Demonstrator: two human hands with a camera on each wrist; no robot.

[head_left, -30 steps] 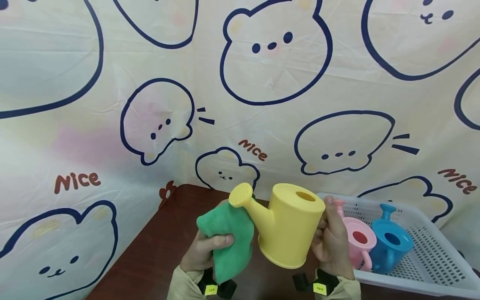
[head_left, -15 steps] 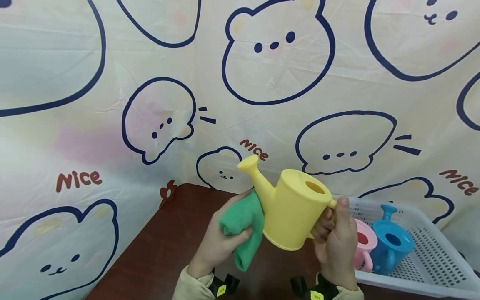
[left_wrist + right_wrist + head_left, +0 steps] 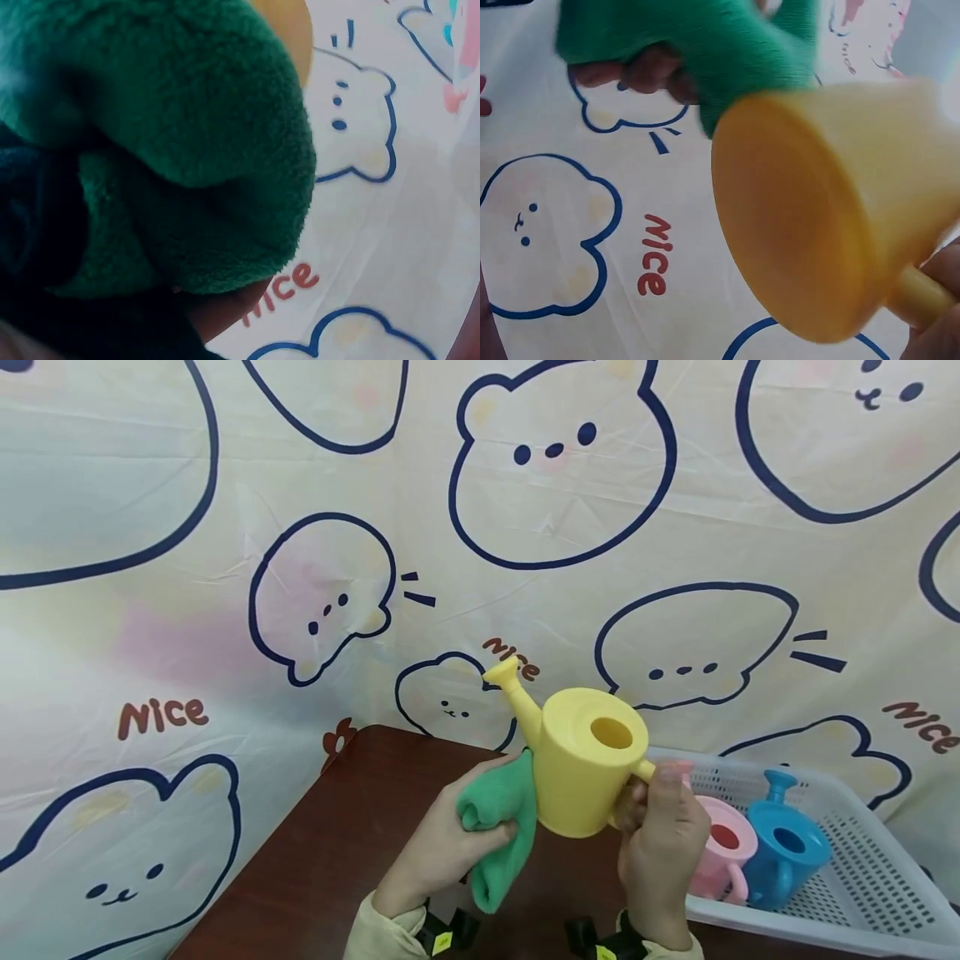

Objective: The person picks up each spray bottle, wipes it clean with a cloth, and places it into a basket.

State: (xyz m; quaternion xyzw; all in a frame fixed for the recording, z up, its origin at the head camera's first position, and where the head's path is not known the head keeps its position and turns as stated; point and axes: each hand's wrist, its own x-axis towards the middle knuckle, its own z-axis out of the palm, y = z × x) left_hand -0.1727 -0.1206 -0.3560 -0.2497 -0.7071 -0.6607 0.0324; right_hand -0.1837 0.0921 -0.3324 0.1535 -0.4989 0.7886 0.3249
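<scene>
A yellow toy watering can [image 3: 581,768] is held up above the table, its spout pointing to the upper left and its round top opening showing. My right hand [image 3: 663,852] grips it by the handle. Bunched in my left hand [image 3: 442,843] is a green cloth [image 3: 498,818], with the thumb over its front, touching the can's left side below the spout. From the right wrist view, the can's base [image 3: 780,225] faces the camera, with the green cloth [image 3: 682,37] beyond it. Fluffy cloth [image 3: 187,135] fills much of the left wrist view and hides most of the hand.
On the right stands a white perforated plastic basket [image 3: 877,860]. It contains a pink watering can [image 3: 720,839] and a blue one [image 3: 783,852]. Below is a dark brown table [image 3: 300,868]. A cloth printed with cartoon bears [image 3: 555,510] hangs behind.
The can has risen and turned, so its spout points more upward and its top opening shows more. My left hand with the green cloth has moved right, along the can's side.
</scene>
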